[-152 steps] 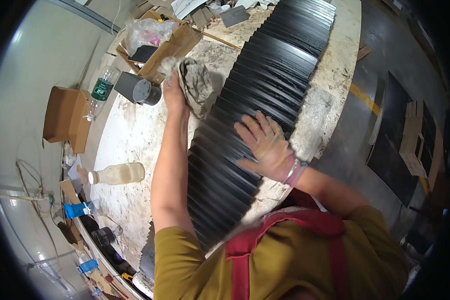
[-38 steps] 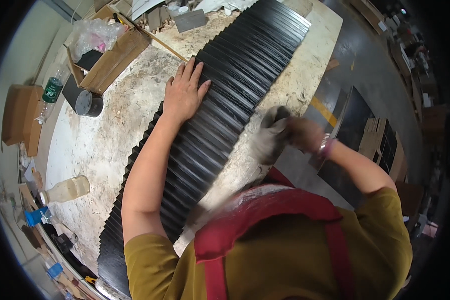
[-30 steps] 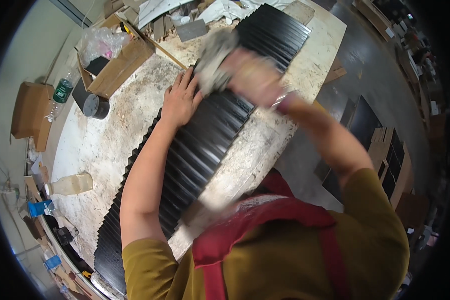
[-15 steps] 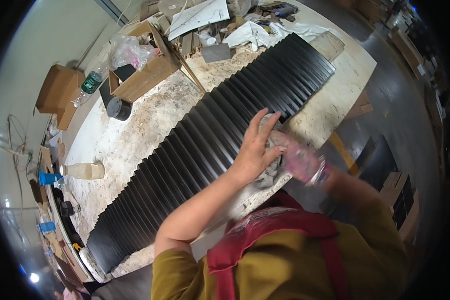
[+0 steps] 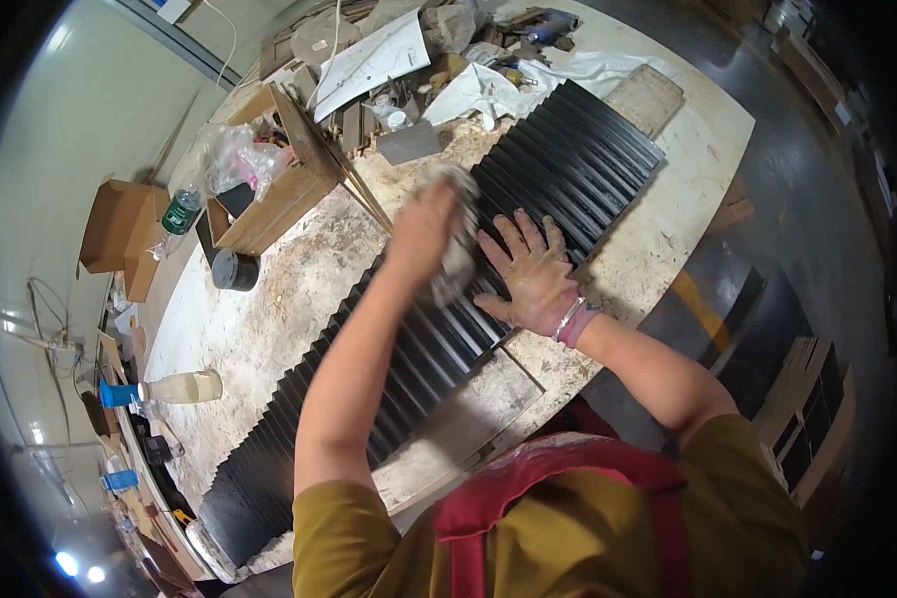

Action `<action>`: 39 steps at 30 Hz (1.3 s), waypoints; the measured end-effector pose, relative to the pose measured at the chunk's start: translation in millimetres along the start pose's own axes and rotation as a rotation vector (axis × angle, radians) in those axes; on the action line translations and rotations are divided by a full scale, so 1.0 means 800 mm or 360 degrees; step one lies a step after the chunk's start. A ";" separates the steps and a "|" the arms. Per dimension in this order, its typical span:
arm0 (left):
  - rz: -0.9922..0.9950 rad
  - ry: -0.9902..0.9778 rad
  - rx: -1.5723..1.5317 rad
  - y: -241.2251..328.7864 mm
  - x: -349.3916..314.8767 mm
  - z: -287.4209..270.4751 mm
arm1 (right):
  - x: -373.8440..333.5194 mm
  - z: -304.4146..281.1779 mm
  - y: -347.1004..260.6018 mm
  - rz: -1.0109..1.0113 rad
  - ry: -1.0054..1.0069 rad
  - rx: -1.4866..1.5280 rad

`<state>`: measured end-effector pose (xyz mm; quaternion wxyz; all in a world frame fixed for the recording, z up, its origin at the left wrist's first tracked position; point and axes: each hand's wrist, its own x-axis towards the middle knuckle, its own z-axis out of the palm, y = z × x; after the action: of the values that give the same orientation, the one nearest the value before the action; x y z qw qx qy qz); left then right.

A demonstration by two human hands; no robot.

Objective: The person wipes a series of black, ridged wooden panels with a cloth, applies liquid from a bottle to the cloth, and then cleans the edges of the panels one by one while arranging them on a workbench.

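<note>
A long black ribbed panel (image 5: pixel 389 369) lies slantwise across the table, from lower left to upper right. My left hand (image 5: pixel 424 234), smeared by motion, grips a grey rag (image 5: pixel 456 269) over the panel's far edge, right of its middle. Close beside it, my right hand (image 5: pixel 538 284) presses flat on the ribs near the panel's near edge, fingers spread, holding nothing. Its skin or thin covering looks stained, and a shiny band circles the wrist.
The stained white table (image 5: pixel 229 344) holds a cardboard box (image 5: pixel 279 199) of plastic bags, a dark round tin (image 5: pixel 234 269), a bottle of pale liquid (image 5: pixel 184 387) and a green-labelled bottle (image 5: pixel 179 211). Papers, a grey plate (image 5: pixel 409 143) and scraps crowd the back. Cartons stand on the floor at right.
My left hand has moved left and away from me with the rag, from the near edge to the far edge. My right hand has come off the rag and now lies spread on the panel.
</note>
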<state>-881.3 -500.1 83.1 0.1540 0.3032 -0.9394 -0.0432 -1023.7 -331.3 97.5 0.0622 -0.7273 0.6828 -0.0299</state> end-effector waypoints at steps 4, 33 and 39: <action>-0.0023 0.0349 -0.0385 -0.025 0.075 -0.031 | 0.005 -0.001 0.008 -0.0008 0.0260 0.0174; -0.0190 0.0272 -0.1499 0.055 0.088 -0.040 | 0.080 -0.076 0.090 0.0229 0.0787 0.2790; 0.0095 -0.0150 -0.0169 0.004 0.050 0.046 | -0.008 -0.011 0.016 -0.0230 0.0240 -0.0053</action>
<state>-925.5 -521.0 59.3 0.1266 0.2641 -0.9507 -0.1025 -1037.7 -326.0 104.9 -0.0037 -0.7713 0.6316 -0.0778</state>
